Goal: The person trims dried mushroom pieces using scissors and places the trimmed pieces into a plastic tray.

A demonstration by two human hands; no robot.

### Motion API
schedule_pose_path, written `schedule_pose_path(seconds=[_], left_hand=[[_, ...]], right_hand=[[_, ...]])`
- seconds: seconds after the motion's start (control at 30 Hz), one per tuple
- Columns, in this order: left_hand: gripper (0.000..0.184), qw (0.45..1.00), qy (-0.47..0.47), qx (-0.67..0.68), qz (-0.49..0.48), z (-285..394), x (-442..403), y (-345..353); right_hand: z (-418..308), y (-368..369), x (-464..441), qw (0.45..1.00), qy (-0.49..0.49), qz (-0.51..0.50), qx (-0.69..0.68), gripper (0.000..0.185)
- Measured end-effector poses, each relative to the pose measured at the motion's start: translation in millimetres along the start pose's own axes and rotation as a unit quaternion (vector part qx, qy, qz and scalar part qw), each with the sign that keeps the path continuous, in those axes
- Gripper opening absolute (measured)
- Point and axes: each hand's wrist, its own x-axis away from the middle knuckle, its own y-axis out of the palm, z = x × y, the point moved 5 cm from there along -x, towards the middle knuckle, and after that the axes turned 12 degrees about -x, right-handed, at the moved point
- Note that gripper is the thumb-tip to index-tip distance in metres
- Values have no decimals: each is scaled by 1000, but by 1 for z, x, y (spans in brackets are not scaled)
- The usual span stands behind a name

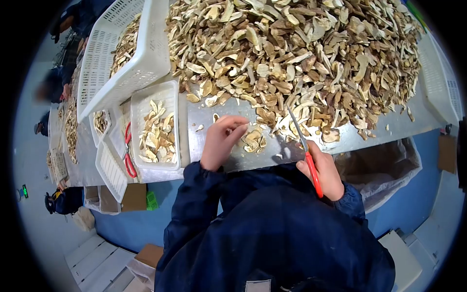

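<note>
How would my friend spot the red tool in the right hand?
Find the huge heap of slices. Just below it in the picture, the right hand holds a red-handled tool. Its blade points up toward the heap, whereas the other red tool lies unheld beside a white tray.

Table (191, 141): grey metal, shiny, its bare strip showing along the near edge.
Heap (292, 58): pale and brown dried mushroom slices, spread over most of the far half.
Small pile (254, 140): a few slices near the front edge, just short of the heap.
Stray bits: a pale scrap (200, 127) lies alone between the small pile and the tray.
Tray (176, 124): white, shallow, left of the small pile, with slices inside.
Red-handled tool (127, 155): just left of the tray.
Baskets: white, a large one (151, 56) left of the heap, another (433, 73) right.
</note>
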Motion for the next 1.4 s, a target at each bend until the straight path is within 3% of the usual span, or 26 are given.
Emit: schedule_pose_path(seconds=[0.1,0.2,0.47,0.57,0.6,0.67,0.7,0.8,0.83,0.9,0.93,1.07,1.2,1.3,1.4], left_hand=[[23,968,173,-180,28,22,-24,19],[23,933,196,-303,19,21,-37,35],[18,922,205,-323,64,10,-22,15],[22,992,39,-120,-1,-6,-14,13],[25,998,-19,36,-42,-11,-10,12],[29,924,-128,338,-122,-16,-2,11],[35,897,-81,418,-116,-11,-2,12],[36,857,-71,499,-109,-7,2,9],[27,838,-56,518,-164,-11,-2,11],[21,973,-21,169,-153,-15,-8,15],[17,990,-2,-19,-140,-8,-11,17],[18,937,184,-294,-36,23,-9,37],[20,943,173,-281,-37,13,-14,35],[22,985,85,-142,-55,12,-17,17],[21,964,54,-256,-45,10,-12,6]], right_hand=[[1,-4,4,1000,2,13,4,54],[3,-8,9,999,0,34,15,55],[5,-8,8,999,-7,34,4,54],[1,-7,5,999,-20,24,-6,54],[1,-7,5,1000,-20,23,-5,54],[1,-7,3,999,-20,24,-4,53],[2,-8,3,1000,-18,23,-5,54],[6,-9,4,1000,-12,27,-6,54],[9,-8,4,999,-15,31,-3,54],[10,-8,5,999,-12,34,1,55],[9,-9,7,999,-4,35,4,55],[12,-11,12,999,5,46,-10,56],[17,-12,13,999,7,47,5,56],[16,-13,12,999,2,52,2,56],[16,-18,14,998,10,61,4,56]])
